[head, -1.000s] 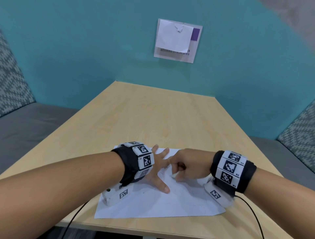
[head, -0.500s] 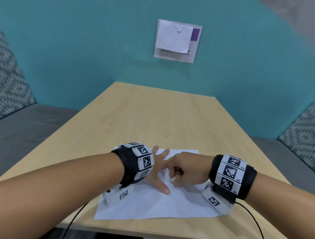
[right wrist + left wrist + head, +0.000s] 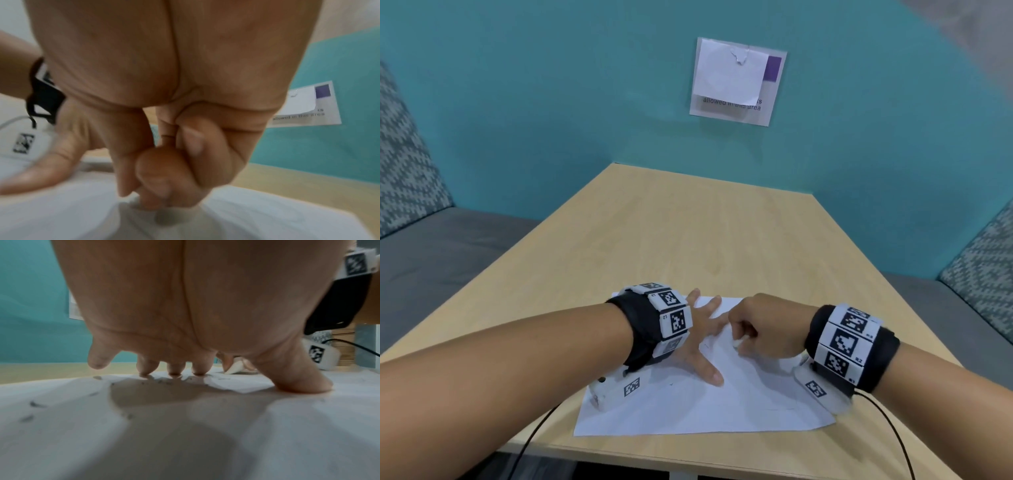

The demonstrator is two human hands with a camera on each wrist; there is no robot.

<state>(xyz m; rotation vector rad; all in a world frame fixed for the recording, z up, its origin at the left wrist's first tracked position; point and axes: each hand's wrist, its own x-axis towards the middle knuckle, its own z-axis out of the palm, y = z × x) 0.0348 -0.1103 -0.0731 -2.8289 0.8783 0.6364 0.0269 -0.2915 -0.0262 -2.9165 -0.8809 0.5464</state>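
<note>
Where the teal wall [image 3: 517, 102] rises well beyond the paper [image 3: 688, 407], you face it across a wooden table [image 3: 688, 233], which carries the paper flat at its near edge. A sign [image 3: 736, 82] hangs on that wall, high and far past the paper's far edge. Your left hand [image 3: 697, 337] lies on the paper's left half with its fingers spread and straight. Three fingertips and the thumb press the sheet down and the little finger is lifted; this hand holds nothing. Your right hand [image 3: 767, 330] sits over the paper's far right part, just beside the left fingers. It is curled into a loose fist, thumb and fingers pinching a small white eraser [image 3: 738, 342] whose tip is down against the paper. Dark crumbs [image 3: 158, 381] lie scattered on the paper around your left fingertips.
</note>
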